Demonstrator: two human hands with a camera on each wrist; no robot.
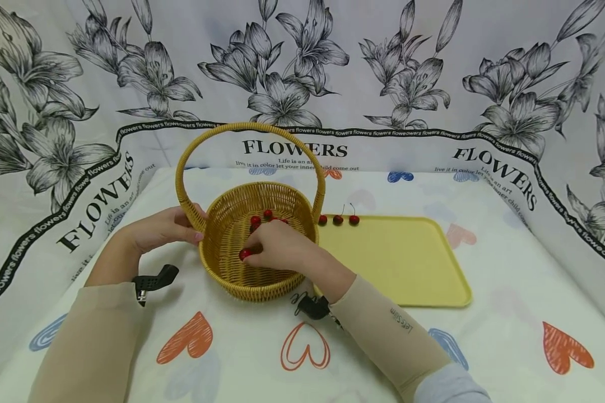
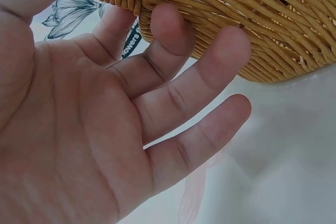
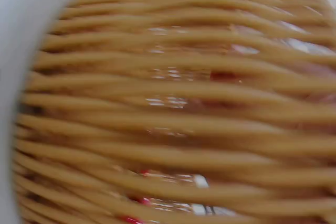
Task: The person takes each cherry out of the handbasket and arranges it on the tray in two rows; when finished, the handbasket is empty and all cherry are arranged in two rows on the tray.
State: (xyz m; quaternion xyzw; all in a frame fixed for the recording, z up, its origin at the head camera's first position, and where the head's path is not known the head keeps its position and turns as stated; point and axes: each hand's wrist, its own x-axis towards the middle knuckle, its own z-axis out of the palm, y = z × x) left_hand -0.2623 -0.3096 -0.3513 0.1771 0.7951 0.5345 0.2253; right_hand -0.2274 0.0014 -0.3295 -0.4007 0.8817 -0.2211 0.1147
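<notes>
Inside the wicker basket [image 1: 262, 292], your right hand [image 1: 278, 246] pinches a red cherry [image 1: 244, 254] between its fingers; your left hand [image 1: 163, 228] grips the handle [image 1: 250, 127] near its foot, other fingers spread. Expect the cherry to be light, smooth and slippery, so hold its sides gently. The backdrop [image 1: 296, 148] reads "FLOWERS"; your right sleeve [image 1: 390, 336], apparently "Let'sSlim".

Right wrist view: blurred basket [image 3: 157, 118] (cherries [image 3: 144, 201] mere red specks)

The white, heart-printed surface [image 1: 242, 341] carries a woven basket [image 1: 259, 292] left of a yellow tray [image 1: 393, 263].
</notes>
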